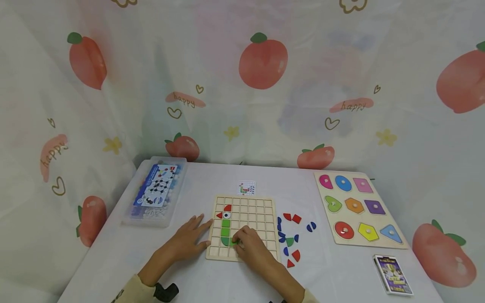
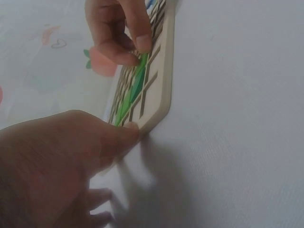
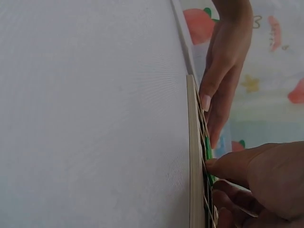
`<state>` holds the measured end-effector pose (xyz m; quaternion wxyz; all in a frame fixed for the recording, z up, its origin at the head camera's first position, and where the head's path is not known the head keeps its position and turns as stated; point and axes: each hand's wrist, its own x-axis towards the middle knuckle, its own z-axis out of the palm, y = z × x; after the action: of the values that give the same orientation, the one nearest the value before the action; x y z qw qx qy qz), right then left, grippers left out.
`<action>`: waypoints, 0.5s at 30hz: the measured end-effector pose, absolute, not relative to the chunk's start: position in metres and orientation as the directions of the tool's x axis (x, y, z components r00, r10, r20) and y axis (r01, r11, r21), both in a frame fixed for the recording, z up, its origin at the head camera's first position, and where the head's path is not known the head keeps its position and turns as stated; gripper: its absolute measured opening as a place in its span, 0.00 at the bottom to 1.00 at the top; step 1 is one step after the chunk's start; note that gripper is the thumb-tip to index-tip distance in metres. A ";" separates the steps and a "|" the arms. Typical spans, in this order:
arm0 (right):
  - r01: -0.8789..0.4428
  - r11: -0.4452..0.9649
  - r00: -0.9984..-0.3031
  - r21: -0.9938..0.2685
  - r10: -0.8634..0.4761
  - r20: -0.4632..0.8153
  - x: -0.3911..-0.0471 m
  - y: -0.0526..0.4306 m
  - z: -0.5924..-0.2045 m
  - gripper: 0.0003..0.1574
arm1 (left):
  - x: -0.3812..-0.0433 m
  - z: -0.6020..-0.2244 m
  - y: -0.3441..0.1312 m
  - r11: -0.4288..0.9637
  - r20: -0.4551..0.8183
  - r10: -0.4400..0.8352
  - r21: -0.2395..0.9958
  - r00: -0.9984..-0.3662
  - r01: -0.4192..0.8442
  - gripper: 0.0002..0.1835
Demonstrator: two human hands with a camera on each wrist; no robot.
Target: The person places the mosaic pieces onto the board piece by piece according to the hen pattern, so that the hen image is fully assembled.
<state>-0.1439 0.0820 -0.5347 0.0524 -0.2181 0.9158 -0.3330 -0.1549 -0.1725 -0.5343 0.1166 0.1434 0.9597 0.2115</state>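
Observation:
A wooden grid board (image 1: 251, 210) lies flat on the table. Along its left edge rests my left hand (image 1: 187, 240), fingers spread, thumb and fingertips touching the rim. My right hand (image 1: 251, 249) is over the lower left part of the board and pinches a small green piece (image 2: 143, 60) at the grid. Directly left of it sits a green quarter-round piece (image 1: 225, 241), below a column of green squares (image 1: 225, 227). Higher up are a white tile with an eye (image 1: 227, 215), a red triangle (image 1: 219, 215) and a red quarter-round piece (image 1: 227, 207).
Loose blue pieces (image 1: 311, 227), red pieces (image 1: 297, 219) and a green piece (image 1: 289, 242) lie right of the board. A pattern card (image 1: 246, 188) is behind it. A plastic case (image 1: 159, 189) stands left; a shape puzzle (image 1: 329, 198) and a card box (image 1: 393, 274) are right.

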 end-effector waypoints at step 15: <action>-0.197 0.796 -0.972 -0.572 -0.236 0.007 -0.147 0.132 -0.530 0.15 | -0.154 -0.534 -0.171 0.870 -0.153 0.328 0.433 -0.932 0.235 0.37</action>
<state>-0.1473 0.1324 -0.5303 0.0322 -0.1143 0.9472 -0.2980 -0.1536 -0.1714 -0.5336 0.1114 0.1468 0.9605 0.2086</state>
